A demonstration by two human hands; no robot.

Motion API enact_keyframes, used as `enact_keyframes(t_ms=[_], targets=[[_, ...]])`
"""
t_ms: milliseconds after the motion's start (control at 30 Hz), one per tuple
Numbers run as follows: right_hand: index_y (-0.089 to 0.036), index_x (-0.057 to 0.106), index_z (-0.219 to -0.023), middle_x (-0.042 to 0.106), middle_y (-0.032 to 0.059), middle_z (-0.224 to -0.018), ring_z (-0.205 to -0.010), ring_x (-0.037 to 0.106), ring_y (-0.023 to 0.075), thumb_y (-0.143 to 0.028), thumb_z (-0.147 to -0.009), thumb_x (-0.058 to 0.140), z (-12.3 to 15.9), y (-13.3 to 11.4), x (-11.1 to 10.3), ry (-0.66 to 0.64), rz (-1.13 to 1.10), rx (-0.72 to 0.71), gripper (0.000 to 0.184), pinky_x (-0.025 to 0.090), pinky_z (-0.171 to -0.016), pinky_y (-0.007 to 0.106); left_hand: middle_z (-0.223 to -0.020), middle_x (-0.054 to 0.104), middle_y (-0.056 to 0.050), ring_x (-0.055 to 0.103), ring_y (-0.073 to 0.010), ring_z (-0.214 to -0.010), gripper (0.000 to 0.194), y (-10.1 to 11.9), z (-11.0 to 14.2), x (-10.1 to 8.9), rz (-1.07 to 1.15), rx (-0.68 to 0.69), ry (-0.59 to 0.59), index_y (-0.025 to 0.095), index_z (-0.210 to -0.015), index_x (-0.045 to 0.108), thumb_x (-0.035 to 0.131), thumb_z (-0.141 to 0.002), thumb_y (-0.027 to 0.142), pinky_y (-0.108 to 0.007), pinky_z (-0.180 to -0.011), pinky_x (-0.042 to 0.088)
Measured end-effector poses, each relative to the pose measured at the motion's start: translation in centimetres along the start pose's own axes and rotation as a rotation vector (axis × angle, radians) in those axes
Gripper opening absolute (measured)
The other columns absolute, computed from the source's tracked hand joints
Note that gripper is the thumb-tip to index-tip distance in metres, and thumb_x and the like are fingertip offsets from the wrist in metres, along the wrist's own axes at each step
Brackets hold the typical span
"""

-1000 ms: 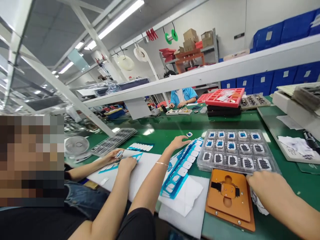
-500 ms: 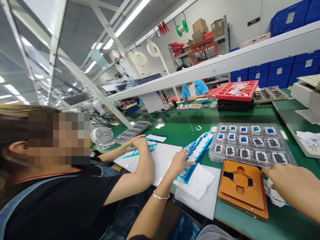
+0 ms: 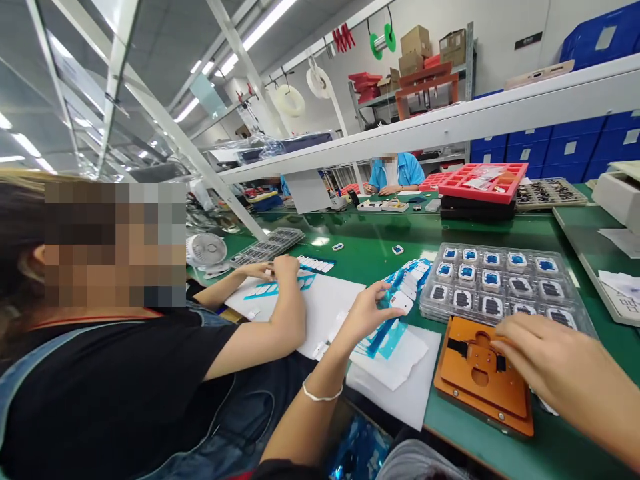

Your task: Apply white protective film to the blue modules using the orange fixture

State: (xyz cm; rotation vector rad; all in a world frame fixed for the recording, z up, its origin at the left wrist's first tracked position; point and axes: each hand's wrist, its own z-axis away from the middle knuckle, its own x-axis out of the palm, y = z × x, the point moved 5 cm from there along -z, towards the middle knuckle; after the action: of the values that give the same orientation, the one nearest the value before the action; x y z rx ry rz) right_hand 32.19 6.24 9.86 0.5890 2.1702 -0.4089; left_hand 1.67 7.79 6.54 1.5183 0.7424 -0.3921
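Note:
My left hand (image 3: 369, 311) pinches a blue strip of white rounded-square stickers (image 3: 409, 285) between thumb and fingers. The strip bends up over more blue sticker sheets, which lie on white paper (image 3: 400, 363). My right hand (image 3: 543, 343) is over the right side of an orange jig (image 3: 463, 373), fingertips close together near its central recess. Whatever those fingertips may hold is hidden. Two black pieces sit in the jig's top plate. Behind it, a clear plastic tray (image 3: 505, 279) holds several white-framed parts, some with blue faces and some with dark ones.
At my left a co-worker (image 3: 150, 373) handles another sticker strip (image 3: 280, 287) on a white sheet. Small parts (image 3: 397, 250) lie on the green table (image 3: 360, 233). Red trays (image 3: 483, 181) are stacked behind, below a white rail (image 3: 425, 137). A small fan (image 3: 206, 249) stands left.
My right hand has moved left from beside the jig to over its recess. My left hand has lifted and bent the sticker strip upward. The co-worker's hands have shifted slightly.

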Motion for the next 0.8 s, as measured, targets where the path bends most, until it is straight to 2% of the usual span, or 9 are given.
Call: enact_keyframes(t_ms=[100,167,233,400,567,700,800], targets=[[-0.021,0.059,-0.111,0.071,0.0089,-0.115,-0.098,0.07,0.0229,-0.014,-0.099,0.041,-0.9,-2.5,0.4,0.016,-0.106,-0.117,0.023,0.061,-0.076,0.034,-0.079,0.07,-0.003,0.064,-0.0174,-0.078,0.035,2.8,1.6,1.5,0.153,0.089,-0.024,0.015,-0.08,0.065,0.084,-0.066,0.041,-0.026,-0.072,0.047],[-0.02,0.054,-0.125,0.066,0.0096,-0.129,-0.113,0.066,0.0224,-0.013,-0.099,0.042,-0.9,-3.1,0.8,0.03,-0.145,-0.138,0.029,0.059,-0.091,0.036,-0.073,0.069,-0.002,0.061,-0.0149,-0.07,0.037,4.4,2.5,2.6,0.264,0.151,-0.039,0.015,-0.071,0.064,0.086,-0.064,0.045,-0.024,-0.066,0.045],[-0.02,0.049,-0.133,0.061,0.0104,-0.136,-0.121,0.062,0.0225,-0.015,-0.1,0.043,-0.7,-3.1,1.2,0.023,-0.168,-0.118,0.035,0.057,-0.098,0.038,-0.069,0.069,-0.001,0.059,-0.013,-0.065,0.039,5.9,3.4,3.5,0.327,0.216,-0.062,0.015,-0.067,0.065,0.086,-0.063,0.048,-0.023,-0.062,0.044],[-0.021,0.049,-0.134,0.064,0.0089,-0.132,-0.12,0.063,0.0199,-0.017,-0.098,0.048,-0.8,-2.9,0.9,0.036,-0.31,-0.025,0.037,0.056,-0.098,0.034,-0.066,0.072,-0.001,0.061,-0.0127,-0.063,0.034,8.5,4.7,4.7,0.383,0.367,-0.12,0.015,-0.067,0.07,0.083,-0.07,0.046,-0.022,-0.065,0.046],[-0.019,0.055,-0.125,0.068,0.0084,-0.123,-0.111,0.066,0.0163,-0.018,-0.093,0.058,-1.6,-2.8,-0.1,0.086,-0.524,0.039,0.032,0.056,-0.093,0.025,-0.057,0.067,0.001,0.057,-0.0103,-0.054,0.036,9.5,4.7,4.8,0.425,0.427,-0.102,0.014,-0.06,0.066,0.085,-0.068,0.044,-0.02,-0.054,0.043],[-0.017,0.059,-0.121,0.07,0.0088,-0.119,-0.102,0.068,0.0177,-0.019,-0.09,0.064,-1.8,-2.7,0.1,0.034,-0.651,0.094,0.032,0.057,-0.087,0.027,-0.055,0.066,0.001,0.054,-0.0091,-0.05,0.036,10.4,4.9,5.2,0.384,0.535,-0.151,0.015,-0.06,0.067,0.081,-0.073,0.045,-0.019,-0.048,0.039],[-0.017,0.062,-0.118,0.071,0.0084,-0.115,-0.097,0.069,0.0189,-0.019,-0.087,0.066,-1.8,-2.8,0.3,-0.019,-0.731,0.13,0.031,0.056,-0.081,0.029,-0.055,0.067,0.0,0.056,-0.0094,-0.051,0.031,10.8,5.3,5.3,0.289,0.658,-0.12,0.016,-0.062,0.071,0.074,-0.083,0.039,-0.02,-0.05,0.041]])
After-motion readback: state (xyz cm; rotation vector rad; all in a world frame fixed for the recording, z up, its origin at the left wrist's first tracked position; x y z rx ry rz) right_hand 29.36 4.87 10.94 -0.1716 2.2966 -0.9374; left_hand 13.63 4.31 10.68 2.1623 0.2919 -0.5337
